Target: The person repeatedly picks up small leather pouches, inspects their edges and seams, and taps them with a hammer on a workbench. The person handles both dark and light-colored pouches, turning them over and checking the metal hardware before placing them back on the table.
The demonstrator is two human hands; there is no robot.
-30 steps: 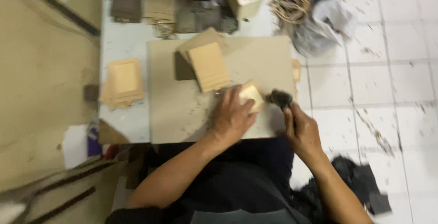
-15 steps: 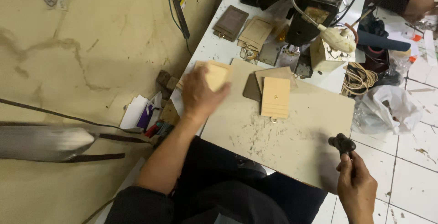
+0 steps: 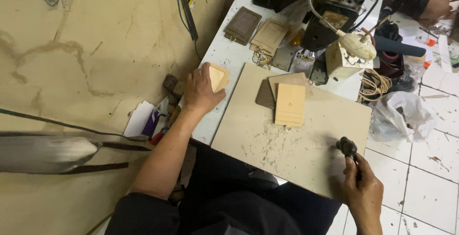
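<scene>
Our left fingers (image 3: 206,74) are curled over a small stack of tan pieces (image 3: 220,77), with the thumb on the near edge. They pinch the stack where it lies on the white table (image 3: 224,55), just left of the pale board (image 3: 267,139). The left hand (image 3: 201,89) covers most of the stack, so only its right corner shows.

Our right fingers are wrapped tight around the handle of a dark-headed tool (image 3: 346,145). Its head sticks up above the right hand (image 3: 363,194), which sits at the near right corner of the board and is lifted off it.

We judge this to be a hand-over between pieces: one hand is at the stack while the tool waits, well apart from it. Bringing them together would call for a flat piece on the scuffed middle of the board and a steady grip.

On the far part of the board, a tan folded piece (image 3: 289,104) lies over a brown piece (image 3: 264,95).

As for containers, a white plastic bag (image 3: 399,115) slumps to the right of the board, and we cannot tell what it holds. A small cream box (image 3: 340,59) stands beyond the board with a pale rounded object on top. Its inside is hidden.
</scene>
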